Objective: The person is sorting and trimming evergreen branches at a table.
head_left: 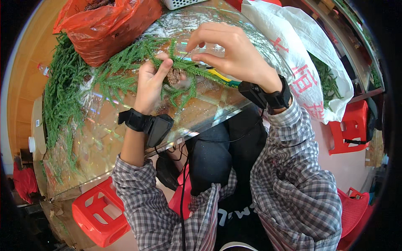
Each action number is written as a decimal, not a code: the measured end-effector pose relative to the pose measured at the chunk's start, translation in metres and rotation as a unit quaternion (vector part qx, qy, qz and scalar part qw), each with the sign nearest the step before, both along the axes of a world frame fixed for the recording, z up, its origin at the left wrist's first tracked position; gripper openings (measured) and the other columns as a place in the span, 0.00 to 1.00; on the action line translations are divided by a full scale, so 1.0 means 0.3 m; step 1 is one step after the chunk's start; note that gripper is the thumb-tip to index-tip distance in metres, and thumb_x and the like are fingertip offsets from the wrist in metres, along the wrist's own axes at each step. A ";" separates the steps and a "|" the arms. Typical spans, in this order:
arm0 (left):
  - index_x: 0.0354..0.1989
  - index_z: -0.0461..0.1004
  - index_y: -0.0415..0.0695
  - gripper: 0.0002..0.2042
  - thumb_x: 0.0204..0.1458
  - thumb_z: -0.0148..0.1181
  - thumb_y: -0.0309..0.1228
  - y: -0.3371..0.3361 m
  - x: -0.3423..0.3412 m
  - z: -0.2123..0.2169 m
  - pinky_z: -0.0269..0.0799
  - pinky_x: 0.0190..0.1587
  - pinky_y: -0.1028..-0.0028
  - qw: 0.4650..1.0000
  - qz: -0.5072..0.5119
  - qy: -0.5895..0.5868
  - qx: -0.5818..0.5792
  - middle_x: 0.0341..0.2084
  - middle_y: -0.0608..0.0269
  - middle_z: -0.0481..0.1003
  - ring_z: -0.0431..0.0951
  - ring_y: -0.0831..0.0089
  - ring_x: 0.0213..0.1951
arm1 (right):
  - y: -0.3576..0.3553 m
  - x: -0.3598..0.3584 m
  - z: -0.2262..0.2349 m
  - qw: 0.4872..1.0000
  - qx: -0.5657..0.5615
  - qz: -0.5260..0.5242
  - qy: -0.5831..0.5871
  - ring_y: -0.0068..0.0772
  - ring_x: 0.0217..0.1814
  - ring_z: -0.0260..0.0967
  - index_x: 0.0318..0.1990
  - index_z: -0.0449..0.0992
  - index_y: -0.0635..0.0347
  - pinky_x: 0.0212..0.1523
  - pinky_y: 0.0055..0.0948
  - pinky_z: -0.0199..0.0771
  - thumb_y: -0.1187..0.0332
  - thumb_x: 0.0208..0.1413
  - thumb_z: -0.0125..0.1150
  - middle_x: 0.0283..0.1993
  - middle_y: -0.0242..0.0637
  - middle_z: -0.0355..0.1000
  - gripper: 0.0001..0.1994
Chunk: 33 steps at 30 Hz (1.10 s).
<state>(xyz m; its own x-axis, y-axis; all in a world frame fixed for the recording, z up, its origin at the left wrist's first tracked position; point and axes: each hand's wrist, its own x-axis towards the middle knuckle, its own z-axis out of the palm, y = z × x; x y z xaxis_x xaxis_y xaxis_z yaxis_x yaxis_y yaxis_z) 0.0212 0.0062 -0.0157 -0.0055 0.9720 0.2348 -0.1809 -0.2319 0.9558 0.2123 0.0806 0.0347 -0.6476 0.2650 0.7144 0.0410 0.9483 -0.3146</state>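
My left hand (151,81) is closed round a green pine sprig (184,65), thumb pressed on its stem. A brown pine cone (174,77) sits against the sprig beside the thumb. To the right, my right hand (232,50) is curled over the sprig's upper side, thumb and forefinger drawn together on what looks like a thin wire (187,55); its far end is lost among the needles. Pliers with yellow and dark green handles (226,79) lie on the table just below my right hand, their jaws hidden behind the sprig.
Green branches (67,88) are heaped along the left of the glass-topped table (104,142). A red plastic bag (104,31) with pine cones stands at the back left, a white basket (180,3) behind. A white sack (293,54) holds greenery at right. Red stools (102,213) stand below.
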 end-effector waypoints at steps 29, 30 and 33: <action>0.34 0.66 0.43 0.09 0.54 0.50 0.36 -0.002 0.005 0.004 0.68 0.24 0.79 0.992 -0.068 -0.073 -0.072 0.23 0.63 0.72 0.73 0.77 0.22 | -0.005 -0.017 -0.009 1.000 0.019 0.010 0.014 0.37 0.28 0.64 0.26 0.71 0.62 0.30 0.29 0.60 0.73 0.41 0.60 0.25 0.37 0.66 0.04; 0.34 0.67 0.43 0.08 0.53 0.51 0.34 -0.002 0.005 0.008 0.69 0.25 0.78 0.995 -0.051 -0.063 -0.058 0.24 0.64 0.72 0.73 0.77 0.23 | -0.006 -0.017 -0.008 1.000 0.003 0.001 0.015 0.37 0.27 0.64 0.26 0.71 0.62 0.29 0.29 0.60 0.73 0.42 0.59 0.25 0.37 0.66 0.04; 0.33 0.68 0.41 0.07 0.51 0.54 0.32 0.004 -0.001 0.014 0.69 0.26 0.76 0.999 0.007 0.029 -0.025 0.25 0.65 0.73 0.74 0.76 0.24 | -0.015 -0.016 -0.006 0.999 -0.029 -0.017 0.016 0.35 0.26 0.63 0.25 0.72 0.63 0.28 0.28 0.60 0.72 0.43 0.59 0.24 0.37 0.66 0.04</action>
<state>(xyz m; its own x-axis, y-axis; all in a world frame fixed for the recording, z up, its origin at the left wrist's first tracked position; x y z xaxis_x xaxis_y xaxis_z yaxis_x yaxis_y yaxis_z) 0.0208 0.0075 -0.0116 -0.0060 0.9824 0.1865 -0.1219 -0.1859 0.9750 0.2075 0.0760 0.0330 -0.6151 0.3287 0.7167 0.0623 0.9264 -0.3713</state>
